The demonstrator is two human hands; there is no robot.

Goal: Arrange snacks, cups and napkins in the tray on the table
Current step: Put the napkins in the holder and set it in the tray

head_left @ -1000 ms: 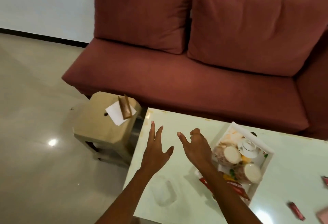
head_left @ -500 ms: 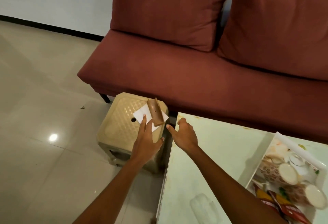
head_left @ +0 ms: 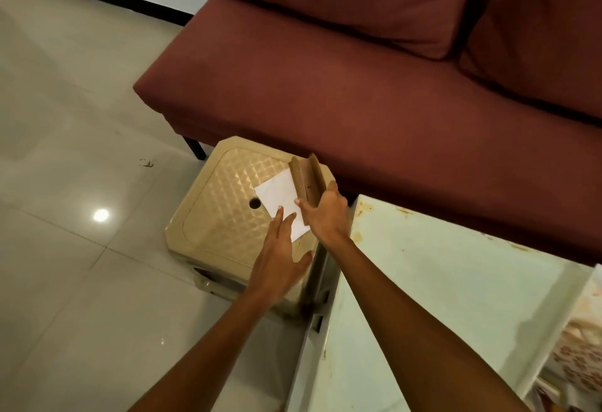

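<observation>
Napkin (head_left: 282, 206) flat on stool (head_left: 228, 203), left hand (head_left: 280, 261) grip wide, right hand (head_left: 327, 216) clasping brown holder (head_left: 308, 178)

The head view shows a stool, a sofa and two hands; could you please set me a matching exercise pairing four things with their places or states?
Things:
1. white napkin
2. brown holder
3. left hand
4. sofa

States:
A. dark red, behind the stool
B. lying flat on the stool top
C. gripped by the right hand
D. open, fingertips on the napkin's near edge

Pairs: 1-B, 2-C, 3-D, 4-A
</observation>
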